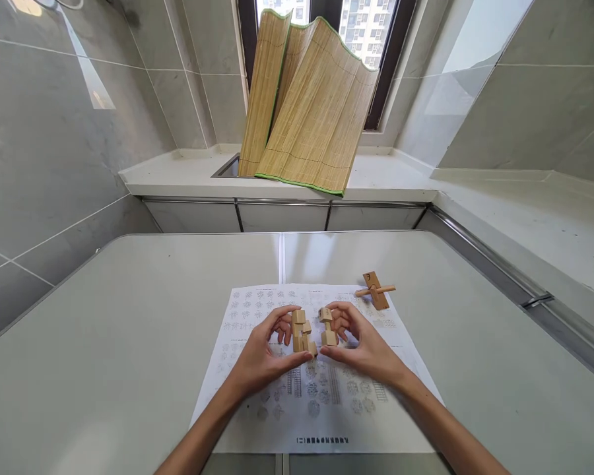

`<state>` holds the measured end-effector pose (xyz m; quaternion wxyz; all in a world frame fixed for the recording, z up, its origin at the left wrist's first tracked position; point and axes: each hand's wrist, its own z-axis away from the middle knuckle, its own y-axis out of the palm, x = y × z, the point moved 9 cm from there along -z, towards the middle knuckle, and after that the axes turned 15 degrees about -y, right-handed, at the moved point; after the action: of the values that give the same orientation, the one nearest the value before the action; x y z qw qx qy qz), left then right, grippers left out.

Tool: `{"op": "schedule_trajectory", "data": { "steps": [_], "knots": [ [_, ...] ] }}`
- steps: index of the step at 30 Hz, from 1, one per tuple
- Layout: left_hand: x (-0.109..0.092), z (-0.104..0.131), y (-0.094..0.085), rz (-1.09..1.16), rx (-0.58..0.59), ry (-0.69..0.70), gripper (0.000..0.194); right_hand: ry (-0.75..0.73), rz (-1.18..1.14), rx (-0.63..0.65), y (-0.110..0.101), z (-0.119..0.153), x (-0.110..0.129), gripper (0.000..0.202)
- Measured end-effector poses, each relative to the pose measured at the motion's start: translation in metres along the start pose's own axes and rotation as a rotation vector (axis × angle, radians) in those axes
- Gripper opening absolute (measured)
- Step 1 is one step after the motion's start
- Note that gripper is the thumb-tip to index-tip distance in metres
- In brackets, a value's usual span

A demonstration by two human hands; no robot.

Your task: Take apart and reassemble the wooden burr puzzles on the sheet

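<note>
Above a printed paper sheet (257,432), my left hand (270,349) holds a cluster of notched light wooden pieces (298,332) between thumb and fingers. A separate notched wooden piece (329,335) is pinched upright in my right hand (359,340). The two wooden parts face each other with a small gap between them. Behind my right hand, at the sheet's upper right corner, lies a flat brown piece (379,298) with a thin wooden stick (387,288) across it. My fingers partly cover the backs of the held pieces.
The sheet lies on a light table (129,330) with a seam down its middle. Past the far edge, a folded bamboo mat (317,105) leans on the white window sill (178,178). Grey tiled walls (54,152) stand at both sides.
</note>
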<state>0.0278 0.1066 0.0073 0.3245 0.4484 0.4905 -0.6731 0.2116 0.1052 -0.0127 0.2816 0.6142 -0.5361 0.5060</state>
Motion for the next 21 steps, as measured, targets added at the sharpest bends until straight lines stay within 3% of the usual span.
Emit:
{"op": "schedule_trajectory", "data": {
  "steps": [4, 9, 14, 21],
  "knots": [
    [-0.002, 0.001, 0.010, 0.045, 0.030, 0.008, 0.070, 0.055, -0.198, -0.057, 0.004, 0.003, -0.002, 0.068],
    [-0.002, 0.002, 0.018, 0.032, 0.038, -0.006, 0.066, 0.082, -0.169, -0.067, 0.009, 0.006, -0.002, 0.059],
    [0.006, 0.003, 0.016, -0.033, -0.066, 0.009, 0.064, 0.016, -0.103, -0.166, 0.008, 0.006, 0.007, 0.049],
    [0.002, 0.016, 0.021, -0.357, -0.258, 0.241, 0.058, 0.020, 0.147, -0.166, 0.014, 0.011, 0.011, 0.047]
  ]
}}
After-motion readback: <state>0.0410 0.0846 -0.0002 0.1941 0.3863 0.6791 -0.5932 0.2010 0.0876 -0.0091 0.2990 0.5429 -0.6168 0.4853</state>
